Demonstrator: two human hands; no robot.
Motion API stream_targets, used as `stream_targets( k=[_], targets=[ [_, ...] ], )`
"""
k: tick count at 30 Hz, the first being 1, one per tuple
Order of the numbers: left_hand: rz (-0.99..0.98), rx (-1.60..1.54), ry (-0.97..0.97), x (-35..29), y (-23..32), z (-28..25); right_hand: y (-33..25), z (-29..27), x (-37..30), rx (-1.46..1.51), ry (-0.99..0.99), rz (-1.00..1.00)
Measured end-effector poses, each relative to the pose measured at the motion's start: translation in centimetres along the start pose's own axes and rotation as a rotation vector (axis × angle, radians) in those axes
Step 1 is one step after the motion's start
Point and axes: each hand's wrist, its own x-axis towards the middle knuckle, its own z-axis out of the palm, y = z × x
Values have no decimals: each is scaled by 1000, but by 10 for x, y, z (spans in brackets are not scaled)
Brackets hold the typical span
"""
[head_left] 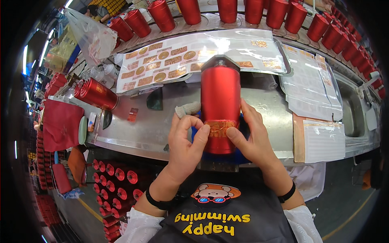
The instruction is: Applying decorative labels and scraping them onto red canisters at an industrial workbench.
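A glossy red metal cylinder (221, 93) lies in front of me, its dark faceted end pointing away. Across its near part sits a decal (219, 128) with gold lettering. My left hand (185, 135) is closed, thumb and forefinger pinched at the decal's left edge; a pale cloth finger cover wraps another finger and rests by the cylinder. My right hand (255, 137) grips the cylinder's right side, with the thumb pressed on the decal's right part and the fingers partly hidden behind. What supports the cylinder is mostly hidden; something blue shows beneath it.
Behind the cylinder lie sheets of gold decals (162, 65), with paler sheets (310, 85) to the right. Red cylinders (194, 12) line a curved conveyor at the back. Others (97, 94) lie at left near a red cloth (60, 125). A sink (350, 107) is far right.
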Motion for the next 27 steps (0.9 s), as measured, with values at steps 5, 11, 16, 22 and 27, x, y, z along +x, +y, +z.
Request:
stream_targets(
  k=[5, 11, 16, 22, 27],
  targets=[
    [29, 11, 11, 3, 8, -2, -3, -2, 1, -21, -17, -12],
    [69, -13, 42, 3, 1, 1, -2, -3, 0, -11, -28, -24],
    [-22, -78, 34, 1, 1, 2, 3, -1, -1, -17, -26, -29],
    [4, 31, -1, 1, 3, 5, -1, -3, 0, -33, -36, -26],
    [-11, -23, 4, 3, 6, 6, 0, -3, 0, -22, -36, -14]
  ],
)
